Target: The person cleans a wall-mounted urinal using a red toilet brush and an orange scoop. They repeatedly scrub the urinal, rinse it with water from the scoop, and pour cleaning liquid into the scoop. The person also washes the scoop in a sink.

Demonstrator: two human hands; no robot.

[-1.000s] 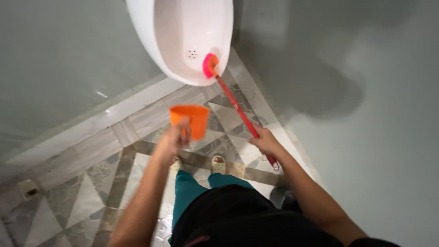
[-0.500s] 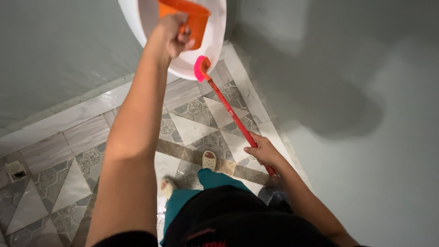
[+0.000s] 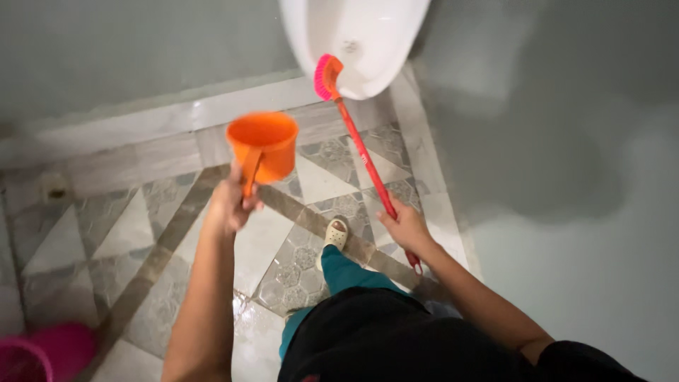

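The fingers of the left hand (image 3: 230,205) are curled shut around the handle of an orange plastic scoop cup (image 3: 262,147). The cup sits above that hand, its open mouth turned up toward the camera, and it hangs in the air down and to the left of the white ceramic urinal bowl (image 3: 375,35), clear of its rim.

The fingers of the right hand (image 3: 404,228) are wrapped closed around the lower part of the long red plastic handle of a toilet brush (image 3: 357,145). The shaft runs up and leftward from that hand to a pink bristle head (image 3: 325,76), which rests against the lower left edge of the urinal bowl. The handle's tail end projects past the hand, away from the bowl.

Below the urinal bowl lies a tiled floor (image 3: 141,233) with a grey and white triangle pattern; the tiles nearest the person look wet. One foot in a pale sandal (image 3: 336,232) stands on this floor below the bowl, between the two hands. The person wears teal trousers (image 3: 346,272) and a black top. A pink plastic basket (image 3: 28,357) sits far down and left of the bowl, at the frame corner. Grey walls (image 3: 566,141) meet behind the bowl.
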